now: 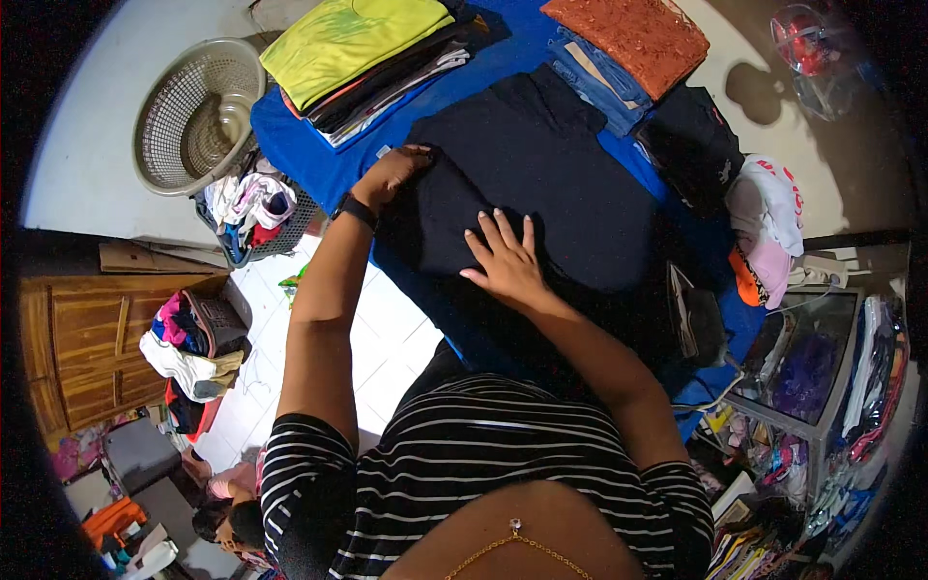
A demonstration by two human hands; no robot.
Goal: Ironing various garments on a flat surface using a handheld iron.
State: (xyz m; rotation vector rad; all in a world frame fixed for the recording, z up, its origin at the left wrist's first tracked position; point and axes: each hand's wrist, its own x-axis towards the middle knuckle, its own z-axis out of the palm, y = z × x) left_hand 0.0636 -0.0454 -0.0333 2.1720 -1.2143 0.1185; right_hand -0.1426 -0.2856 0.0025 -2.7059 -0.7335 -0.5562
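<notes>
A black garment (580, 196) with a collar lies spread over a blue cloth (304, 152) on the surface before me. My left hand (397, 171), with a black band at the wrist, has its fingers closed on the garment's upper left edge. My right hand (505, 259) rests palm down on the black cloth, fingers spread, holding nothing. An electric iron (697, 319) stands to the right, its soleplate turned toward the garment and a cord behind it.
Folded clothes (355, 47) are stacked at the top left; folded jeans (598, 80) and an orange textile (631, 40) lie at the top right. Laundry baskets (262, 69) stand left. A glass-sided cabinet (815, 362) is at right. Another person (235, 522) is at the lower left.
</notes>
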